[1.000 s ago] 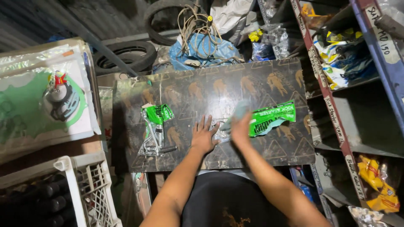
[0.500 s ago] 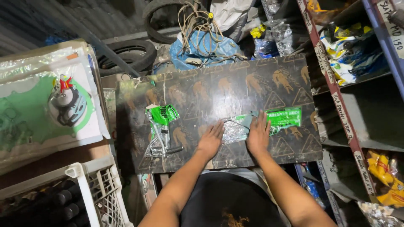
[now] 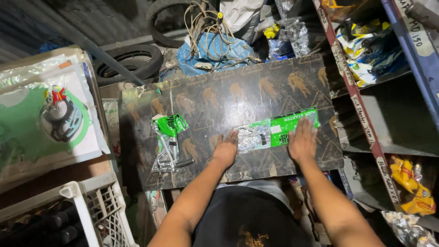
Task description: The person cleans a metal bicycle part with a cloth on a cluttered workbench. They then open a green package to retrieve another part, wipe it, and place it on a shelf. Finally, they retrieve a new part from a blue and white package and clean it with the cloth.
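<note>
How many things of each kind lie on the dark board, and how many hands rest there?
Green-and-clear part packets: 2, one lying apart at the left, one under the hands
Hands: 2, left hand and right hand
Total: 4, all on the board

Green-and-clear packet [image 3: 279, 130] — dark brown board [image 3: 256, 91], golden animal print

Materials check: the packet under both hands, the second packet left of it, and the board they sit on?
Packet under the hands: clear glossy plastic film with a green printed card, judging by crinkled glare.
Left packet: same film and green card; the part inside looks like bare metal, grey and shiny.
Board: probably film-faced plywood, dark brown, smooth, printed pattern, dull sheen.
Left hand and right hand press flat.
</note>
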